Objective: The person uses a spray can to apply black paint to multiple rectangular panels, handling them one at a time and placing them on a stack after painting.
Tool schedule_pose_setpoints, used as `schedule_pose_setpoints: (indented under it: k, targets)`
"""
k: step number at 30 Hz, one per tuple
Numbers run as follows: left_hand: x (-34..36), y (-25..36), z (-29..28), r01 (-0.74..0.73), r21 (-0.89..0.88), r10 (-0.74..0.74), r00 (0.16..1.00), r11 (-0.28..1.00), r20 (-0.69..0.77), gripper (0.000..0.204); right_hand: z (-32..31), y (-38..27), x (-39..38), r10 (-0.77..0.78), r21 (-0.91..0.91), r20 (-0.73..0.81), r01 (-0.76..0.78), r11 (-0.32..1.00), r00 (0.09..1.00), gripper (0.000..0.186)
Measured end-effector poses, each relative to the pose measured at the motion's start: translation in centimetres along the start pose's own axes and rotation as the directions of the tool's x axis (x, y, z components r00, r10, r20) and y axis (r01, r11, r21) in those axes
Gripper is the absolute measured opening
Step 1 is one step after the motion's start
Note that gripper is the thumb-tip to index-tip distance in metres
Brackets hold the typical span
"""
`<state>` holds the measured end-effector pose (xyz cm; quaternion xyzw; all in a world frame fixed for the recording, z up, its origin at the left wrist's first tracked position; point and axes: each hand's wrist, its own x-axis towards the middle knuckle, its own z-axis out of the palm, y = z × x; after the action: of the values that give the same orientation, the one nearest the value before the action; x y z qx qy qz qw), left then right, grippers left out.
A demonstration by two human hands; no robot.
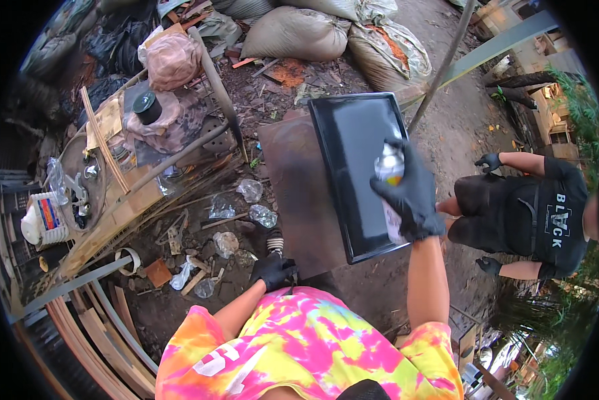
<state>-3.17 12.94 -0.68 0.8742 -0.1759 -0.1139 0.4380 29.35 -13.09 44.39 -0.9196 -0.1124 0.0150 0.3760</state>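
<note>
My right hand, in a black glove, is wrapped around a spray can with a silver top. The can is over the right part of a glossy black rectangular panel with a raised rim. Under the panel lies a larger flat brown board, showing along the panel's left side. My left hand, also gloved in black, is closed at the board's near left corner; its fingertips are partly hidden. Just beyond that hand is a ribbed, pale-and-dark striped piece.
At the left, a cluttered bench bears a dark green can and a crumpled pinkish cloth. Plastic scraps litter the ground. Full sacks lie beyond. A person in black stands at the right; a pole slants behind the panel.
</note>
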Motion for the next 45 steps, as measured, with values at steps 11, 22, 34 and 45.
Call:
schedule_pose_setpoints:
  k: [11, 22, 34, 45]
  targets:
    - [12.9, -2.7, -11.4, 0.121, -0.865, -0.747, 0.571, 0.486, -0.34, 0.047, 1.2, -0.3, -6.6, 0.028, -0.161, -0.014, -0.03, 0.987, 1.0, 0.058]
    - [13.7, -3.8, -15.3, 0.253, -0.636, -0.651, 0.543, 0.729, -0.531, 0.06, 4.0, -3.8, -1.8, -0.085, 0.062, -0.07, 0.089, 0.994, 0.994, 0.061]
    - [6.3, -0.6, -8.7, 0.303, -0.783, -0.716, 0.654, 0.544, -0.245, 0.039, 4.6, -3.5, -10.6, 0.021, -0.075, 0.045, -0.017, 0.997, 0.999, 0.059]
    - [3.6, 2.9, -4.2, 0.405, -0.788, -0.708, 0.705, 0.464, -0.054, 0.04, 6.7, -2.1, -5.2, 0.071, -0.034, -0.006, -0.071, 0.997, 0.997, 0.058]
